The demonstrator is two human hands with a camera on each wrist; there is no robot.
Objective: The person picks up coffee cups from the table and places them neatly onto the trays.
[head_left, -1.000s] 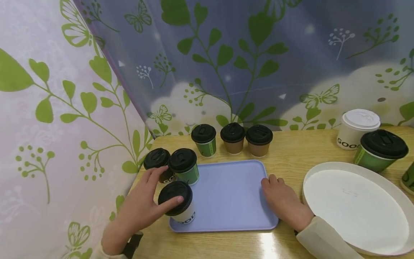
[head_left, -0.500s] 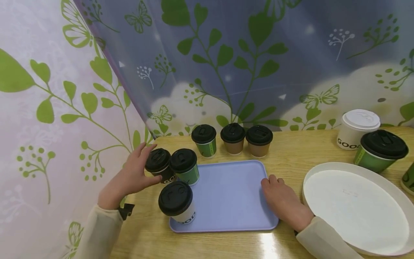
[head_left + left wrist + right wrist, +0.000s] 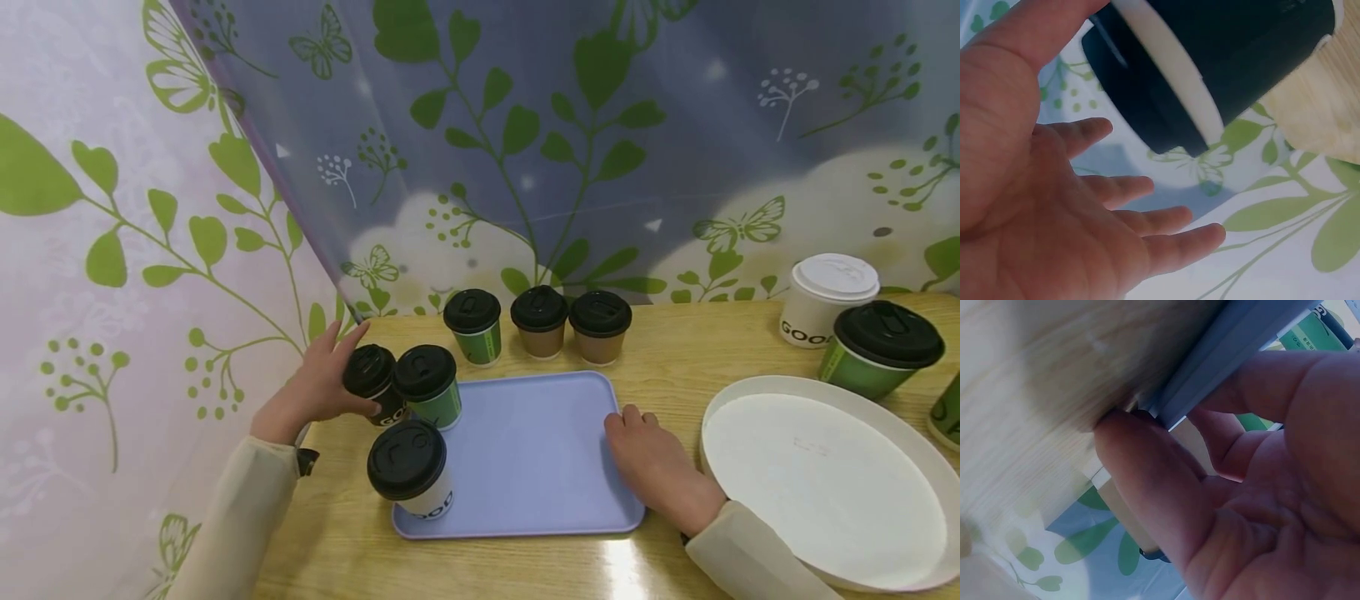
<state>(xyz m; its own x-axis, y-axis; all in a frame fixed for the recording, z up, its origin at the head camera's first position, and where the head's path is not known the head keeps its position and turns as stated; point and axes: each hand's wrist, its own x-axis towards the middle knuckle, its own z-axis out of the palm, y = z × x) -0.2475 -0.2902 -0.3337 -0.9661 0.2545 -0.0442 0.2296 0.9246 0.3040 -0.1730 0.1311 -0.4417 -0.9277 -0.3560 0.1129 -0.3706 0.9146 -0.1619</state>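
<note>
My left hand (image 3: pixel 321 382) is spread around a dark paper cup (image 3: pixel 387 406) with a black lid, at the tray's back left. In the left wrist view the fingers (image 3: pixel 1166 250) stand apart from the black lid (image 3: pixel 1141 81), and the thumb reaches along the cup's side. My right hand (image 3: pixel 655 462) pinches the right rim of the lavender tray (image 3: pixel 540 467); in the right wrist view its fingers (image 3: pixel 1147 469) curl at the tray edge (image 3: pixel 1210 369). On the tray's left side stand a green cup (image 3: pixel 437 406) and a white cup (image 3: pixel 431 502), both black-lidded.
Behind the tray stand a green cup (image 3: pixel 478 343) and two brown cups (image 3: pixel 543 340), all black-lidded. To the right lies a round white tray (image 3: pixel 817 483), with a white-lidded cup (image 3: pixel 817 321) and green cups (image 3: pixel 862 371) beyond it. A printed curtain (image 3: pixel 480 167) borders the table.
My left hand has left the white cup, moved back and left, then closed in on the dark cup. The right hand stays at the tray's rim.
</note>
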